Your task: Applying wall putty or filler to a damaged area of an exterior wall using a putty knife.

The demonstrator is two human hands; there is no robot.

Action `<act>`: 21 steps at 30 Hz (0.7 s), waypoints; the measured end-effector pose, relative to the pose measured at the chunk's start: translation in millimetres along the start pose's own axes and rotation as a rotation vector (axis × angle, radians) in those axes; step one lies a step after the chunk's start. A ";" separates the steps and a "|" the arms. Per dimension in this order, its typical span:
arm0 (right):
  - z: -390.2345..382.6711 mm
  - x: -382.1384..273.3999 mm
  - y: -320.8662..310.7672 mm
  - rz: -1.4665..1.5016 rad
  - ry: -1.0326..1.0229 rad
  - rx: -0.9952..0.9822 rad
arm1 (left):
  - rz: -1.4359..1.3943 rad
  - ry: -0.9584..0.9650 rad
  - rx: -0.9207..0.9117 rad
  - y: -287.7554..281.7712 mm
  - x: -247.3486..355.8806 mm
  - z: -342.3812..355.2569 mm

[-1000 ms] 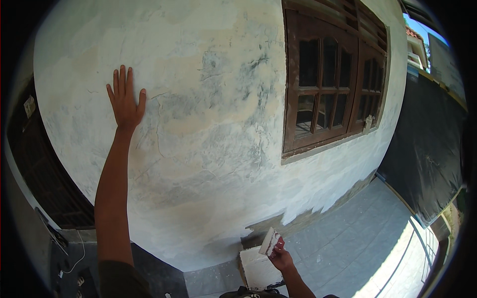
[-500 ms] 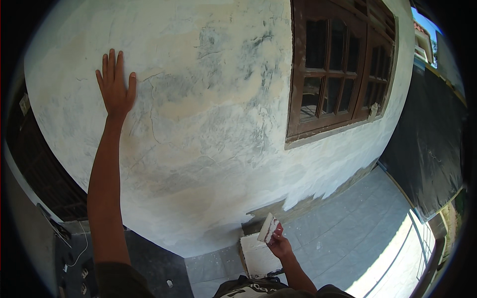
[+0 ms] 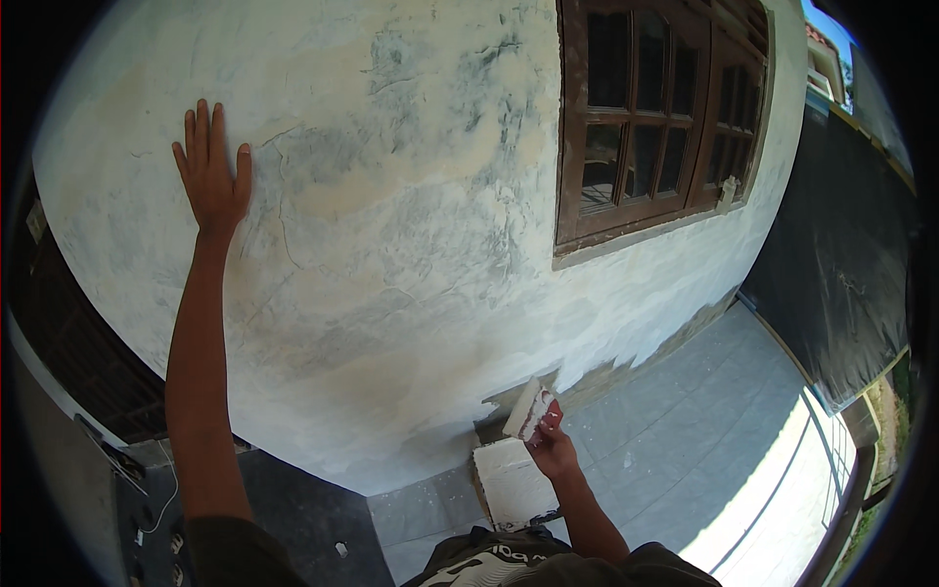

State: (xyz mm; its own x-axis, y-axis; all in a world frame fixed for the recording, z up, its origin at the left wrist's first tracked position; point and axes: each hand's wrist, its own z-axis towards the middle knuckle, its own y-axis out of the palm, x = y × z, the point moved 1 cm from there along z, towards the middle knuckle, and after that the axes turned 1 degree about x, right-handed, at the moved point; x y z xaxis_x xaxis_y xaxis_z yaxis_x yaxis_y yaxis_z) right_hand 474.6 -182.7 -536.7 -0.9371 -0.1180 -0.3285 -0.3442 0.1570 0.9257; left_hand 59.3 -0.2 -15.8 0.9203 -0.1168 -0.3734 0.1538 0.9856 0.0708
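Observation:
My left hand [image 3: 208, 186] lies flat against the pale, patchy wall [image 3: 342, 323], fingers stretched upward and thumb apart, to the left of a thin crack. Low at centre right, my right hand [image 3: 554, 452] grips a wide, flat, red-handled tool [image 3: 529, 409]. Its broad pale end points up and left, and thick white material is smeared over it. I cannot tell whether it is a brush or a scraper. Just below and left of that hand sits a squarish white-coated thing [image 3: 513, 479], close to the wall's foot.
A brown wooden window [image 3: 646, 127] with glass panes is set in the wall at right. Grey tiles [image 3: 675, 421] run along the wall's base. Black sheeting [image 3: 841, 264] hangs at far right. At lower left are a dark floor [image 3: 303, 519] and a thin white cable [image 3: 168, 504].
The view has shifted a little, so wall and window sit further left and higher. My right hand has risen slightly with the tool. My left hand stays on the wall.

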 end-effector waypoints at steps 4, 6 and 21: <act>33.1 -41.1 93.4 -0.079 -0.262 -0.133 | 0.013 0.036 -0.016 -0.3 1.3 -10.7; 55.4 -68.1 149.4 -0.163 -0.471 -0.225 | -0.008 0.041 -0.017 -3.3 2.3 -13.3; 170.0 -143.2 345.5 -1.599 -2.002 -0.467 | -0.012 0.065 0.022 -0.4 -3.1 -17.7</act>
State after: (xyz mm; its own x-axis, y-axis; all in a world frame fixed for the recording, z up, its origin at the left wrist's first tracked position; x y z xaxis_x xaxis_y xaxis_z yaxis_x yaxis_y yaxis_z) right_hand 480.1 55.1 -201.8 0.7346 0.6716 0.0964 -0.6623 0.7406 -0.1130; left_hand 50.0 1.9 -31.1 0.8932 -0.1196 -0.4334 0.1733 0.9811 0.0865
